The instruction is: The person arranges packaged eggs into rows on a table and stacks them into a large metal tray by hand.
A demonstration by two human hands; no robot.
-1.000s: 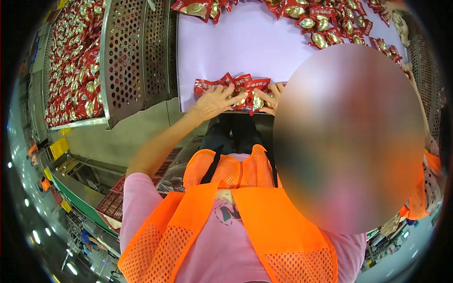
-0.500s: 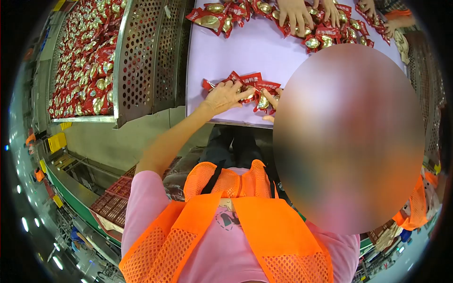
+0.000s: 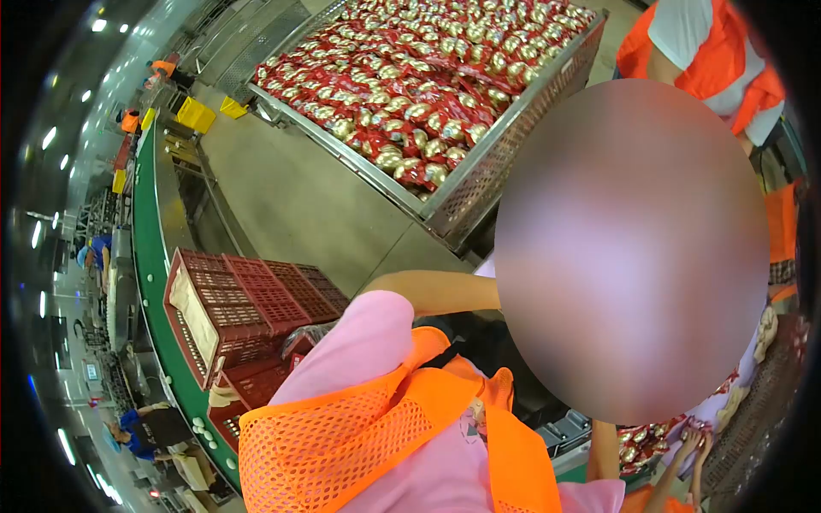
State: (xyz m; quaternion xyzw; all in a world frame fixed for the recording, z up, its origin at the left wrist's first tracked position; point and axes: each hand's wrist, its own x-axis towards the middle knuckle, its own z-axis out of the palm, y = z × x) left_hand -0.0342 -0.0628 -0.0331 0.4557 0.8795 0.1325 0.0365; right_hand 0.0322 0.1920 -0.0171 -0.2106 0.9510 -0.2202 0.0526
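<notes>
My left forearm (image 3: 445, 291) reaches to the right from a pink sleeve, and a large blurred oval hides the hand at its end. Part of my right forearm (image 3: 604, 453) shows below the oval, with that hand covered too. What either hand touches or holds cannot be seen. Red packets (image 3: 641, 445) with gold egg-shaped contents lie at the lower right, just past my right forearm. A co-worker's hands (image 3: 691, 446) are at more red packets on the pale lilac table (image 3: 746, 363).
A perforated metal bin (image 3: 513, 107) full of red and gold packets stands ahead. Dark red plastic crates (image 3: 248, 295) are stacked at left, beside a green conveyor (image 3: 154, 256) carrying white eggs (image 3: 205, 434). A person in an orange vest (image 3: 710, 43) stands at upper right.
My view has swung left, bringing the bin and crates toward the middle. My hands, earlier on red packets at the table's near edge, are now behind the blurred oval.
</notes>
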